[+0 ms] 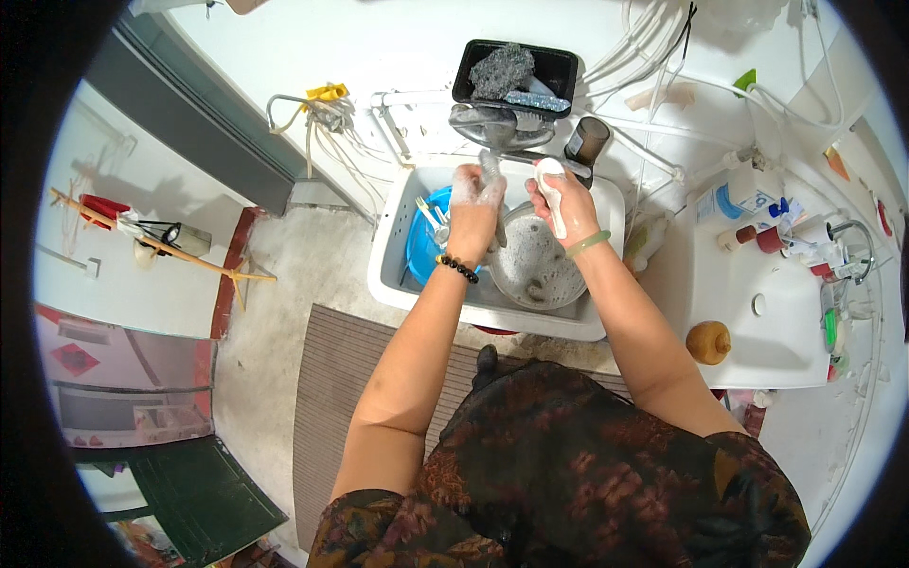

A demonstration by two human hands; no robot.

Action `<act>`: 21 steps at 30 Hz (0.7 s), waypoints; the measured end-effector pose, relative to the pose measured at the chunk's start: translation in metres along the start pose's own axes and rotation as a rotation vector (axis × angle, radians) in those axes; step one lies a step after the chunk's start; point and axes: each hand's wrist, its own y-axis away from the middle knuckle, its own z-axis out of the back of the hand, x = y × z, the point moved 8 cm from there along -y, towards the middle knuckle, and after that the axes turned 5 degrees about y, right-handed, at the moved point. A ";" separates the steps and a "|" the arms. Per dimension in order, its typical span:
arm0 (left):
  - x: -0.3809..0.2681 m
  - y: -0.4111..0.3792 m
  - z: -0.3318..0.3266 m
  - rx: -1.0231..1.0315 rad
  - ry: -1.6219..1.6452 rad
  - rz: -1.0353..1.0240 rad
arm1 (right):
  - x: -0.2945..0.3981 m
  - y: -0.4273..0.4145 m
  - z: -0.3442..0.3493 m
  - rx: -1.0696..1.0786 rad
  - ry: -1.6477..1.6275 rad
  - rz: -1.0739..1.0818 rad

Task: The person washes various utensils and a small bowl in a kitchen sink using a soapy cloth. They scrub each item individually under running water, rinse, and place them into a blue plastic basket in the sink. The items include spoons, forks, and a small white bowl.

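Observation:
My right hand [577, 206] grips a white spoon [551, 199], its bowl up and its handle pointing down towards my wrist. Soapy foam covers my left hand [474, 202], which is beside the ribbed tap spout [490, 165]. A greyish strip shows along its inner edge, but whether the fingers hold it is unclear. Below the hands, a round metal basin [536, 266] of sudsy water stands in the white sink [490, 318]. To its left sits a blue plastic basin [420, 250] with light-coloured utensils [433, 216] inside, partly hidden by my left arm.
Above the sink, a black tray [522, 108] holds a steel-wool scourer [503, 71]. A dark brown bottle [588, 140] stands right of the dark tap [490, 126]. The washbasin [738, 284] at right carries a brown gourd-shaped object [708, 342] and toiletries. A striped mat [355, 397] covers the floor.

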 end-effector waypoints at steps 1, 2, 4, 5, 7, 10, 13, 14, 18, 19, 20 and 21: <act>-0.005 -0.001 -0.006 0.065 -0.068 -0.007 | -0.008 0.003 -0.001 0.004 -0.064 -0.075; -0.001 -0.003 -0.010 0.154 -0.055 -0.014 | -0.016 0.007 -0.002 0.008 -0.128 -0.150; -0.037 0.012 -0.028 0.317 -0.579 -0.742 | -0.023 0.008 -0.013 0.085 -0.157 -0.214; -0.040 0.033 -0.041 0.392 -0.840 -1.109 | -0.025 0.011 -0.011 0.055 -0.135 -0.238; -0.026 0.021 -0.033 0.350 -0.560 -0.623 | -0.019 0.025 -0.019 -0.007 -0.100 -0.283; -0.029 0.023 -0.038 0.333 -0.601 -0.629 | -0.022 0.034 -0.026 -0.025 -0.061 -0.319; -0.038 0.019 -0.028 0.157 -0.600 -0.612 | -0.023 0.037 -0.033 0.009 -0.126 -0.328; -0.032 0.015 -0.027 0.139 -0.561 -0.552 | -0.027 0.033 -0.029 0.010 -0.151 -0.333; -0.029 0.015 -0.031 0.268 -0.529 -0.559 | -0.043 0.024 -0.016 -0.055 -0.340 -0.388; -0.026 0.017 -0.035 0.319 -0.493 -0.540 | -0.046 0.024 -0.013 -0.091 -0.376 -0.405; -0.024 0.023 -0.040 0.369 -0.457 -0.521 | -0.042 0.024 -0.018 0.027 -0.336 -0.350; -0.024 0.027 -0.043 0.412 -0.424 -0.502 | -0.039 0.027 -0.019 0.008 -0.302 -0.354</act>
